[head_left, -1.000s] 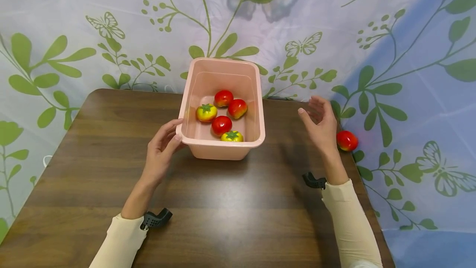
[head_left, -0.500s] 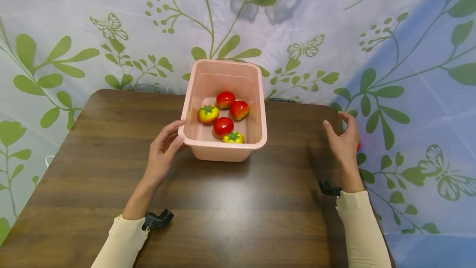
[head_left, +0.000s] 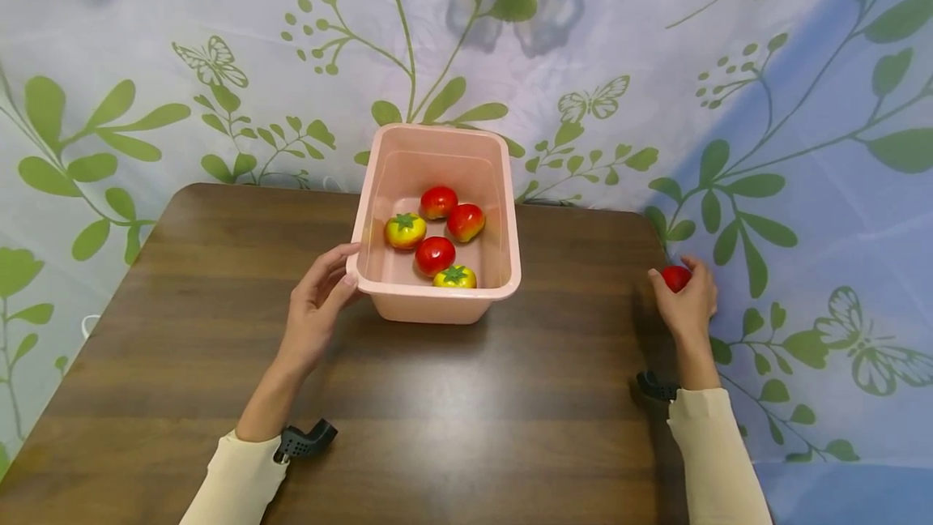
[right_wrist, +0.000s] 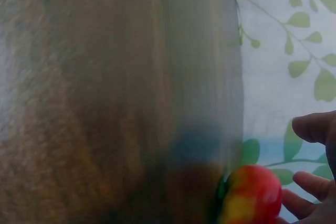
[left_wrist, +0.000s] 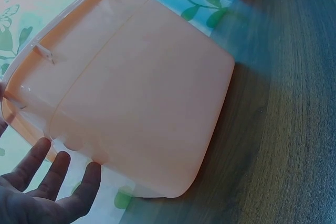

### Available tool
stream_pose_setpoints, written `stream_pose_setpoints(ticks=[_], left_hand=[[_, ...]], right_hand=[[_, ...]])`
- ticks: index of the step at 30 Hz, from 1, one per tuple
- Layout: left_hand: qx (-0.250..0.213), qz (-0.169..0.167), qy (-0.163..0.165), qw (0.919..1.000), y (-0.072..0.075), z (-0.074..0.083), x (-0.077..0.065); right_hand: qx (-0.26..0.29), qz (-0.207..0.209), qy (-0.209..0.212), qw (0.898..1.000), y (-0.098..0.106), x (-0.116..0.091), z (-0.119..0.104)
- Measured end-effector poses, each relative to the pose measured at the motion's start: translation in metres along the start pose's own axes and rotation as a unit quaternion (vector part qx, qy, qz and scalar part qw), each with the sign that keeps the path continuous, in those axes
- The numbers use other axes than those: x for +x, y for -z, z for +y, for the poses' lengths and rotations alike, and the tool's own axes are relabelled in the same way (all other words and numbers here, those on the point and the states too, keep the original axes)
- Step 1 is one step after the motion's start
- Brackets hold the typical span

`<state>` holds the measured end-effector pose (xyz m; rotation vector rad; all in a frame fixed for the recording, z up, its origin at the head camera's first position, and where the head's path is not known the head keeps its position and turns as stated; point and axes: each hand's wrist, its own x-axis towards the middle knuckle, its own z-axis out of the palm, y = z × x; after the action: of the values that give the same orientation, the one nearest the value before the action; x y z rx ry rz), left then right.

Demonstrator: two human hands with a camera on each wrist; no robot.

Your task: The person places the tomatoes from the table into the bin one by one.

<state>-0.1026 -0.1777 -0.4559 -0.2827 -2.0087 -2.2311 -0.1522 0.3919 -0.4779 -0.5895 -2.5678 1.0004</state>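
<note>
My left hand (head_left: 313, 310) holds the left rim of a pink plastic basin (head_left: 430, 310), thumb over the edge. In the left wrist view its fingertips (left_wrist: 63, 163) rest against the basin's outer wall. Several red and yellow tomatoes, one of them a red tomato (head_left: 435, 256), lie inside. At the table's right edge my right hand (head_left: 688, 306) reaches around another red tomato (head_left: 676, 278). The right wrist view shows this tomato (right_wrist: 254, 195) close to the fingers, with the thumb (right_wrist: 312, 127) apart from it.
The brown wooden table (head_left: 452, 411) bears the basin near its back edge. A cloth backdrop (head_left: 255, 47) with green leaves and butterflies hangs behind and along the right side. Each wrist carries a black camera mount (head_left: 306, 438).
My right hand has moved right and forward to the tomato at the table edge, and its fingers have come around it. The left hand stays on the basin's rim.
</note>
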Motion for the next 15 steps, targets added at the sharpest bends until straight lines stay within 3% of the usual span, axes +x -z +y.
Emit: stream_pose_setpoints(ticks=[8,15], left_hand=[[-0.009,-0.004,-0.005,0.9999,-0.004,0.0,0.003],[0.003,0.003,0.004,1.0,-0.002,0.002,-0.001]], right_hand=[[0.01,-0.001,0.059,0.998,-0.002,0.008,0.011],[0.017,-0.025,0.019,0.999,-0.007,0.003,0.019]])
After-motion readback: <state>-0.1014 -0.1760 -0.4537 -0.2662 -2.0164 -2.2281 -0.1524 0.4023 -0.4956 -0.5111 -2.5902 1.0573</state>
